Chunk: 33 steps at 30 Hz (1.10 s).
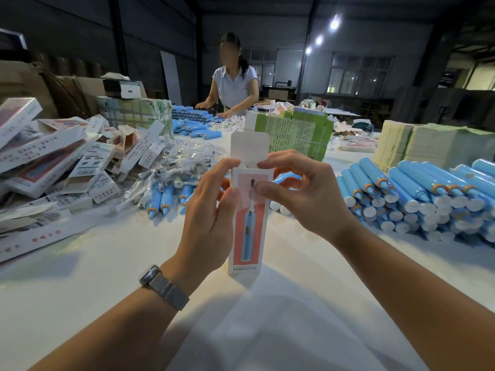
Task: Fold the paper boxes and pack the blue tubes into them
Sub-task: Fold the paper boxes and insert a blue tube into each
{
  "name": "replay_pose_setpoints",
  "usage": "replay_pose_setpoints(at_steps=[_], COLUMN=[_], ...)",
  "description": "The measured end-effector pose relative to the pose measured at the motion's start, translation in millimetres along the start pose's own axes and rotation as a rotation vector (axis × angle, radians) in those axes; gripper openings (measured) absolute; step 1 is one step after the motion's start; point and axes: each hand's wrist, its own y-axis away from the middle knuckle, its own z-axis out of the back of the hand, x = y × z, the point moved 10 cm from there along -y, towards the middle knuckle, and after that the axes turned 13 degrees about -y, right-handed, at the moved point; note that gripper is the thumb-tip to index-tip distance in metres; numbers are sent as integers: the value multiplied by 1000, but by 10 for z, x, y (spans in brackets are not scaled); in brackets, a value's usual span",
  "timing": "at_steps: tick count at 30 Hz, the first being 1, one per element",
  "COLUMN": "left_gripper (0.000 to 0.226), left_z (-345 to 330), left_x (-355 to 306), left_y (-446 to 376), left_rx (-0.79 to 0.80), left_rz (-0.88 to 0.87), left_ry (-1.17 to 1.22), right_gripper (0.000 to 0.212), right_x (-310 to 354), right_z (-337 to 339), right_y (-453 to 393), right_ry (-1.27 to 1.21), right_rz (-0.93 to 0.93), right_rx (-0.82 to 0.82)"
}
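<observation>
I hold a tall narrow paper box upright over the white table; its front is pink with a picture of a blue toothbrush. Its white top flap stands open and points up. My left hand grips the box's left side, forefinger at the top corner. My right hand pinches the upper right side, thumb on the front and forefinger at the top edge. A big stack of blue tubes with orange collars and white caps lies to the right. A few more blue tubes lie left of the box.
A heap of folded boxes fills the left side, with bagged brush heads beside it. Green bundles of flat cartons and a yellowish paper stack stand behind. Another person works at the far end.
</observation>
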Motion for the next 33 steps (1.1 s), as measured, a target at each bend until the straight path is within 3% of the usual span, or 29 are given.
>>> replay_pose_setpoints(at_steps=[9, 16, 23, 33], left_gripper=[33, 36, 41, 35], left_z=[-21, -36, -39, -60], left_x=[67, 50, 91, 36], left_y=[6, 4, -5, -15], left_rx=[42, 38, 20, 54], left_rz=[55, 24, 31, 73], left_ry=[78, 82, 185, 169], right_gripper=[25, 51, 26, 21], right_x=[106, 176, 122, 65], right_z=[20, 17, -27, -20], right_y=[-40, -32, -38, -33], right_ry=[113, -10, 7, -29], right_rz=[67, 84, 57, 14], right_rx=[11, -19, 27, 10])
